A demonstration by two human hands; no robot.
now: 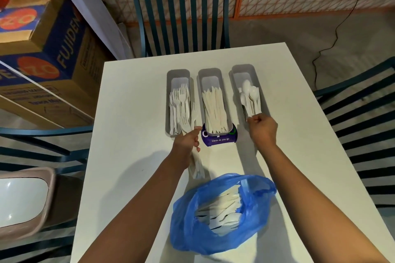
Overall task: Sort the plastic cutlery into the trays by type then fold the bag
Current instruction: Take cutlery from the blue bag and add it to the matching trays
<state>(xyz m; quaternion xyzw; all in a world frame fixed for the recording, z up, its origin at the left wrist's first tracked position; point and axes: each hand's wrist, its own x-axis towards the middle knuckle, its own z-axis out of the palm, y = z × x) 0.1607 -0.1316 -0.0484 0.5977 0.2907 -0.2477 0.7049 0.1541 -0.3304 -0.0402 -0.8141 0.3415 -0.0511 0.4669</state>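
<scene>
Cutlery: we see white plastic pieces sorted into three grey trays side by side at the far half of the white table (132, 96).
Left tray (171, 100): forks (180, 102).
Middle tray (229, 111): knives (214, 111), its near end resting on a purple card (220, 140).
Right tray (264, 96): spoons (249, 96).
Our left hand (188, 141): curled round a bundle of forks (189, 126) at the near end of the left tray.
Our right hand (261, 129): pinching spoon handles over the near end of the right tray.
Bag (215, 241): blue, thin, crumpled, mouth open, near us; more white cutlery (222, 205) inside.
Around: dark blue chairs (181, 19) at the table's sides, cardboard boxes (49, 53) far left.
</scene>
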